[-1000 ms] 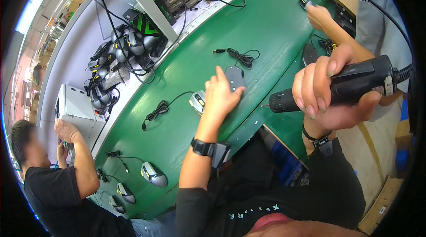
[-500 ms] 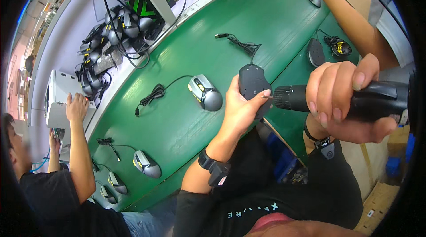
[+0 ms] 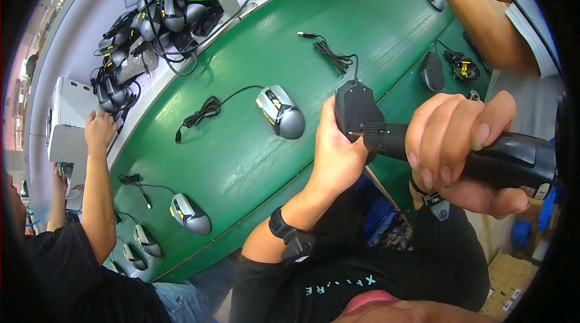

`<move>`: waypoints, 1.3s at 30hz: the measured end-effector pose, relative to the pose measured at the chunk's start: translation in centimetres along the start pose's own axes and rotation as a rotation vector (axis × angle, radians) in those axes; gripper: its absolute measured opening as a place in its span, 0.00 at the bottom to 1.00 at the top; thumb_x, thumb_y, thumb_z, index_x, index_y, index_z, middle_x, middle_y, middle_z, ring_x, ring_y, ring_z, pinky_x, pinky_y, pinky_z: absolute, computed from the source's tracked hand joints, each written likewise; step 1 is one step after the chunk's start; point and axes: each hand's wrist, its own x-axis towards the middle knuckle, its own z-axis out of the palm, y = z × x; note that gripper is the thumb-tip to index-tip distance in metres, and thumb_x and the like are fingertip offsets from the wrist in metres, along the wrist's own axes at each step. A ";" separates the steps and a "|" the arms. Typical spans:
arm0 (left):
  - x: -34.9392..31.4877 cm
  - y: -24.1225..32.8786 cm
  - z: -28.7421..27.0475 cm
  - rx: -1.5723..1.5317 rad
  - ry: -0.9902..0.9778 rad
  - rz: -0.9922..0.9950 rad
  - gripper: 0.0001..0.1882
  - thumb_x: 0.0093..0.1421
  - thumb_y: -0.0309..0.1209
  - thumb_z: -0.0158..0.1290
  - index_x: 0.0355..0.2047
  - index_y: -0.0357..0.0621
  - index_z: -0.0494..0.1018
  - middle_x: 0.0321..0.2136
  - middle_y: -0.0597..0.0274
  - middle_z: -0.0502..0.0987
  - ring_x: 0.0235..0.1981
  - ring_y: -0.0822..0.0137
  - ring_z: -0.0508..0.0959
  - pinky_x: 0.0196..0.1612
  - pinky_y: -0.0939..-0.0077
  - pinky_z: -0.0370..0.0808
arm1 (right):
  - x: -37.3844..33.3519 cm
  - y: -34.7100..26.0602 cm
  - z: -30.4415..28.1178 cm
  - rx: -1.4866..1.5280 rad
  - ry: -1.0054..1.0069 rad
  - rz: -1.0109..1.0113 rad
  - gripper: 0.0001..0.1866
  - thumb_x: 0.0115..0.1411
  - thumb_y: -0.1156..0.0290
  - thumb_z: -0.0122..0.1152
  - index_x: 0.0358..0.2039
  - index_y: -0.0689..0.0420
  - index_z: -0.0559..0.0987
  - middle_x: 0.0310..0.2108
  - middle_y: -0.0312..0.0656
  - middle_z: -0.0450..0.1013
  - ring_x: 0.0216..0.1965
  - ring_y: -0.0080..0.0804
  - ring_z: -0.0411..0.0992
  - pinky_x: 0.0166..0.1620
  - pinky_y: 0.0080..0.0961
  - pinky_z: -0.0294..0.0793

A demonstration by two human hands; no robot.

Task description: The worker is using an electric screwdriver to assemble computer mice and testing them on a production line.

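Note:
My left hand (image 3: 341,154) grips a black computer mouse (image 3: 355,106) turned underside up, its cable (image 3: 333,57) stretching away over the bench. In my right hand (image 3: 462,151) is a black electric screwdriver (image 3: 389,140), fingers wrapped round its body. The thin bit points left and its tip meets the mouse's underside near my left thumb; whether it sits in a screw I cannot tell. A grey and black mouse (image 3: 281,113) with yellow accents lies upright to the left of my left hand, its cable bundled.
More grey mice (image 3: 190,214) lie along the green bench (image 3: 241,160). A shelf (image 3: 163,81) holds a heap of mice. One co-worker's hand (image 3: 99,132) touches a white box (image 3: 72,120); another person's arm (image 3: 483,15) reaches in at right, near an opened mouse (image 3: 462,68).
The mouse in my left hand has shifted slightly right and tilted. The screwdriver's bit has come onto its underside from beside my thumb. The whole view has shifted a little.

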 end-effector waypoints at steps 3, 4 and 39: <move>-0.4 1.0 0.3 -0.050 -0.011 -0.090 0.34 0.55 0.14 0.58 0.60 0.39 0.57 0.42 0.63 0.72 0.40 0.74 0.75 0.40 0.77 0.76 | -0.1 0.3 0.4 0.012 0.022 0.014 0.31 0.58 0.42 0.65 0.42 0.56 0.64 0.21 0.33 0.70 0.16 0.24 0.71 0.23 0.22 0.73; -0.5 0.8 0.2 -0.052 -0.006 -0.090 0.34 0.55 0.14 0.58 0.60 0.39 0.57 0.42 0.63 0.72 0.40 0.74 0.75 0.40 0.77 0.76 | -0.1 0.4 0.5 0.016 0.025 0.021 0.31 0.58 0.42 0.65 0.42 0.56 0.64 0.20 0.32 0.70 0.16 0.24 0.71 0.23 0.22 0.73; 0.1 -6.0 5.0 1.218 -0.493 0.473 0.14 0.52 0.27 0.62 0.40 0.41 0.77 0.36 0.51 0.72 0.39 0.51 0.72 0.43 0.59 0.73 | -1.2 -14.9 -1.5 -0.106 0.281 -0.111 0.13 0.49 0.73 0.70 0.27 0.59 0.72 0.18 0.34 0.72 0.17 0.22 0.74 0.27 0.17 0.80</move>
